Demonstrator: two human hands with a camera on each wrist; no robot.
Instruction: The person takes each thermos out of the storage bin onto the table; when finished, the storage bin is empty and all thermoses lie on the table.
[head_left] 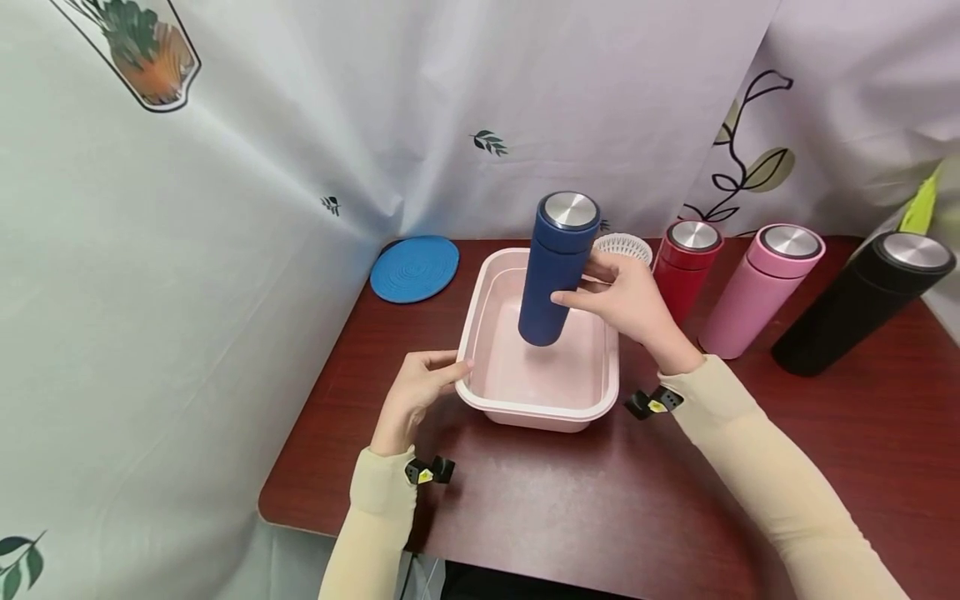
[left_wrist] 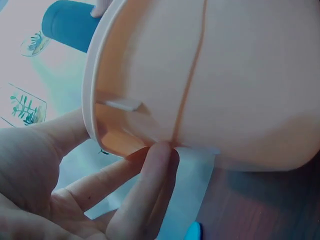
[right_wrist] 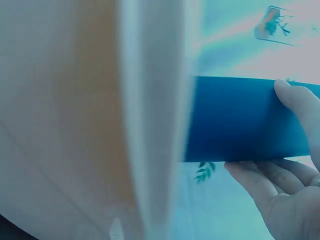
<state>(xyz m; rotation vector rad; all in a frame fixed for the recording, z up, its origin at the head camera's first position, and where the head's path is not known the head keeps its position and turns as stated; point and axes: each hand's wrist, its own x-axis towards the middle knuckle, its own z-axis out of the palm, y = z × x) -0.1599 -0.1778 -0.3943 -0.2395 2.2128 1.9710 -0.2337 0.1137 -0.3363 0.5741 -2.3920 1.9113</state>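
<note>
A dark blue thermos flask (head_left: 553,275) with a silver-topped lid stands nearly upright over the pink plastic basin (head_left: 536,414), tilted slightly. My right hand (head_left: 626,296) grips the flask from the right side, thumb in front and fingers behind; the right wrist view shows the thumb and fingers on opposite sides of the flask (right_wrist: 240,120). At the basin's left rim, my left hand (head_left: 425,387) holds on, thumb over the edge. From below, the left wrist view shows the fingers of that hand (left_wrist: 145,185) against the outer wall of the basin (left_wrist: 250,85).
Right of the basin stand a red flask (head_left: 686,267), a pink flask (head_left: 761,292) and a black flask (head_left: 855,304). A white woven basket (head_left: 624,245) sits behind my right hand. A round blue mat (head_left: 415,269) lies back left, by the fabric-covered wall.
</note>
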